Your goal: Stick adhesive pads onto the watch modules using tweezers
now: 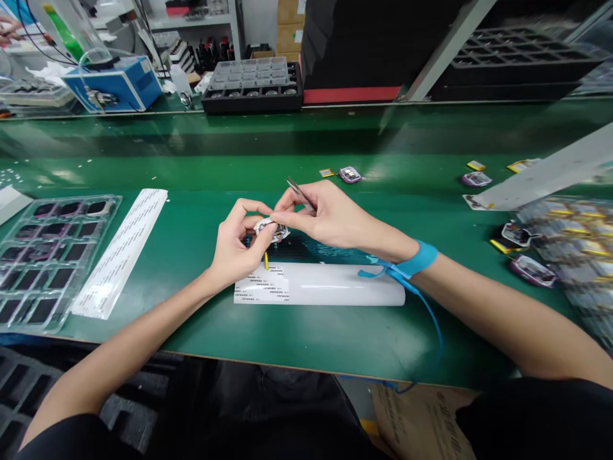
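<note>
Head view: left hand [234,246] pinches the device [278,232], pale-rimmed, dark and silvery inside, a yellow piece [266,260] showing just below; right hand [338,214] grips tweezers [301,194], fingertips at the device's edge, all above the green bench [306,342], near the white sheet [330,285].

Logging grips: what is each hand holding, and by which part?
The left hand pinches a small device by its edge. The right hand, also at the device, grips metal tweezers by their lower part.
</note>
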Demonstrator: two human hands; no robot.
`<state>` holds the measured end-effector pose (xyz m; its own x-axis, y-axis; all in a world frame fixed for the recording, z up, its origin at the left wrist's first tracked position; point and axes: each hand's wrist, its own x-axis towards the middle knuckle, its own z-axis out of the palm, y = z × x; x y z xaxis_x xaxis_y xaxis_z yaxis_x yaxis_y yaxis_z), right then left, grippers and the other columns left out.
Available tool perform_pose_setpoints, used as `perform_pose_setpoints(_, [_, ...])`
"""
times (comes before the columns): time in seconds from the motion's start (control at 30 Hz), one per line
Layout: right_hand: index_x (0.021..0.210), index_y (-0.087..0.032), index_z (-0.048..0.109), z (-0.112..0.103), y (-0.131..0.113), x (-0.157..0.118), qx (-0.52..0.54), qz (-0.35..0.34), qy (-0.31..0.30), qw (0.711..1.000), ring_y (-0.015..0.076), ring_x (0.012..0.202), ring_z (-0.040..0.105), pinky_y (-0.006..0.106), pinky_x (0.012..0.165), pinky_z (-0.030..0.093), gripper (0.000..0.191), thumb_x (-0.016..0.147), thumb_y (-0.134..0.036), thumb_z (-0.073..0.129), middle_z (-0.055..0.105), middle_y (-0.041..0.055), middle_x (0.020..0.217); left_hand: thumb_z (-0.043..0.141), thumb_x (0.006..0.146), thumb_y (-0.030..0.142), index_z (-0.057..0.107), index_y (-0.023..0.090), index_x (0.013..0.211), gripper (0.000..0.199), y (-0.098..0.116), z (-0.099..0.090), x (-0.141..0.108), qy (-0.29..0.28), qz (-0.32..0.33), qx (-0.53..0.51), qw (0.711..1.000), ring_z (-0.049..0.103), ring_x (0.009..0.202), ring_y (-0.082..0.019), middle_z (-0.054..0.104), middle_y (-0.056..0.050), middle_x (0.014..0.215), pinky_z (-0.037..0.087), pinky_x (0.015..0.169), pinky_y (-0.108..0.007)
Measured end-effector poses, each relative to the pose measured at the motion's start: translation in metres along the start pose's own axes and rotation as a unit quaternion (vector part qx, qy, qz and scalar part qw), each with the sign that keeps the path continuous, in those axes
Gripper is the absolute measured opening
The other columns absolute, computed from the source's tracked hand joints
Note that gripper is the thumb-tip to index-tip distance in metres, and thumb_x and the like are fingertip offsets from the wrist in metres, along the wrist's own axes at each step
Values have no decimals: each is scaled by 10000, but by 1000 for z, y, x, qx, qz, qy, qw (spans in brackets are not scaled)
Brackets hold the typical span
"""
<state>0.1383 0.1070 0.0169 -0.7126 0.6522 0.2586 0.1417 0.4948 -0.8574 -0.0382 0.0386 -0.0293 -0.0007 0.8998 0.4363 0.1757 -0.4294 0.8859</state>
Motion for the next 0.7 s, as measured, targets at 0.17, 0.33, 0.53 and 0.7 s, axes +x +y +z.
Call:
perform_pose_setpoints(0.17, [828,-161,681,-7,-12,-17,-139,11,38,990,115,593,436,289,561,316,396,1047,-459,538,595,-8,678,676,947,410,627,183,983,235,-1,-4,0,23,43,57,997,678,653,-119,726,-7,784,509,651,-238])
perform_pose_setpoints(0.33, [1037,-193,682,-32,-16,-53,-179,29,50,982,129,565,466,299,545,382,264,1077,-307,447,659,16,783,661,938,215,670,184,1000,70,1,4,-14,-53,214,173,960,692,631,-107,784,-22,871,505,625,-220])
perform_pose_setpoints(0.53, [1090,-245,658,-50,-13,-85,-21,35,176,984,107,526,486,285,471,379,117,999,-267,588,686,2,817,613,969,244,670,181,985,86,-1,33,-22,-88,120,209,967,682,607,-132,770,-20,781,495,653,-263])
perform_pose_setpoints(0.7, [982,-258,710,-62,5,-90,174,25,233,956,126,748,650,310,565,391,114,939,-325,629,774,-17,1009,660,965,276,684,157,1064,157,20,26,0,-77,19,84,993,712,661,-143,772,-24,775,550,697,-268])
